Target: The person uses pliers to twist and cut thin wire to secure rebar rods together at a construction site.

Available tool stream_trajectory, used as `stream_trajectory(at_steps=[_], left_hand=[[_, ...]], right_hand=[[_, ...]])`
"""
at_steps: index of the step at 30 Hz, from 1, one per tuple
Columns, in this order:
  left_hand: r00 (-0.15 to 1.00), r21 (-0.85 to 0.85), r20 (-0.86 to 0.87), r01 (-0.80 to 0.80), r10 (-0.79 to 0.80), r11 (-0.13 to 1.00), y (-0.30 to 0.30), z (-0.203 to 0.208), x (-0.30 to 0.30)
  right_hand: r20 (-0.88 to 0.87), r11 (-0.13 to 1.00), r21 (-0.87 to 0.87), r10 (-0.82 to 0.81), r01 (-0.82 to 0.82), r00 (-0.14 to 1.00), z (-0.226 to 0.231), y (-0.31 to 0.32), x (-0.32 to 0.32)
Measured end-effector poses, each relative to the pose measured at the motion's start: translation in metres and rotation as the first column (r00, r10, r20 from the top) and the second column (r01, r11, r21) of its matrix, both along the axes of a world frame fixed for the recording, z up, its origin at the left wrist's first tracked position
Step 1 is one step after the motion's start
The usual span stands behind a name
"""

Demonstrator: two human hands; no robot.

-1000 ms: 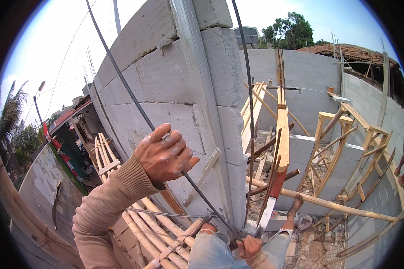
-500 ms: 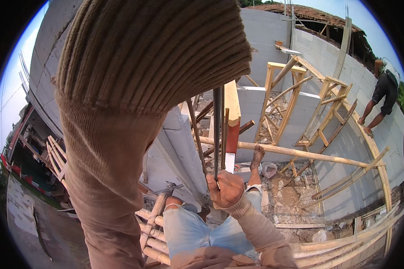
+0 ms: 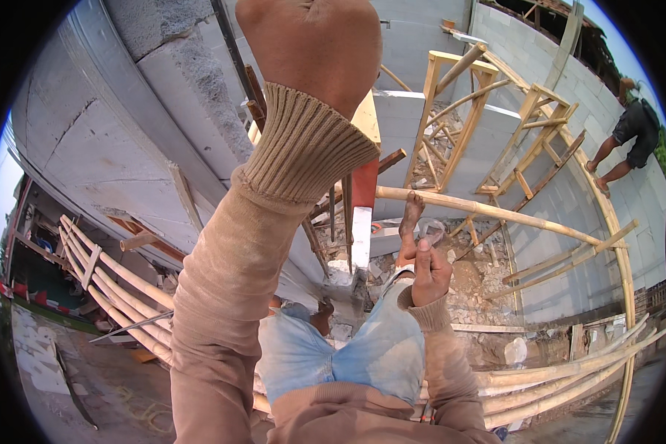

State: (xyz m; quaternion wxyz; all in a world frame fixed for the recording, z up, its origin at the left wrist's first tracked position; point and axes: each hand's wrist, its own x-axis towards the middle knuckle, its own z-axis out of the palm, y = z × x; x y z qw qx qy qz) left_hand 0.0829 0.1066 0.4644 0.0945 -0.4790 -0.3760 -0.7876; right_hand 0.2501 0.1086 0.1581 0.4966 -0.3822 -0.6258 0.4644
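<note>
My left hand (image 3: 314,55) is raised high at the top middle, back of the hand and wrist showing beneath a brown ribbed cuff. Its fingers lie out of view, so whatever it touches is hidden. Lower right of centre, my right hand (image 3: 429,275) is closed with the thumb pointing up; anything inside the curled fingers cannot be made out. Beyond my left forearm stands an upright timber (image 3: 365,181) with a red side and a yellowish upper part. Thin dark rods (image 3: 348,222) stand beside it, apart from my right hand.
A grey block wall (image 3: 163,111) rises close on the left. Bamboo poles (image 3: 555,392) run low at right, and another pole (image 3: 488,209) crosses ahead. Wooden frames (image 3: 459,111) stand beyond. Rubble (image 3: 473,288) covers the ground below. A co-worker (image 3: 633,133) stands on bamboo at far right.
My right hand has left the dark rod and moved right and slightly up. My left arm sits lower in the picture, so part of the hand now shows. The view has shifted, revealing more wall.
</note>
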Motion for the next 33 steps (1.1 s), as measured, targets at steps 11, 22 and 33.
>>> stream_trajectory(at_steps=[11,22,33], left_hand=[[0.979,0.037,0.067,0.190,-0.192,0.981,0.033,-0.103,-0.021],[0.955,-0.129,0.089,0.293,-0.283,0.947,0.000,-0.125,-0.020],[0.893,-0.222,0.343,0.378,-0.291,0.899,0.010,-0.173,-0.026]], right_hand=[[0.050,0.993,-0.116,0.003,0.003,0.999,-0.042,-0.005,-0.012],[0.016,0.983,-0.178,0.038,-0.034,0.999,-0.058,0.005,-0.022],[-0.011,0.956,-0.272,0.111,-0.109,0.994,-0.085,0.010,-0.036]])
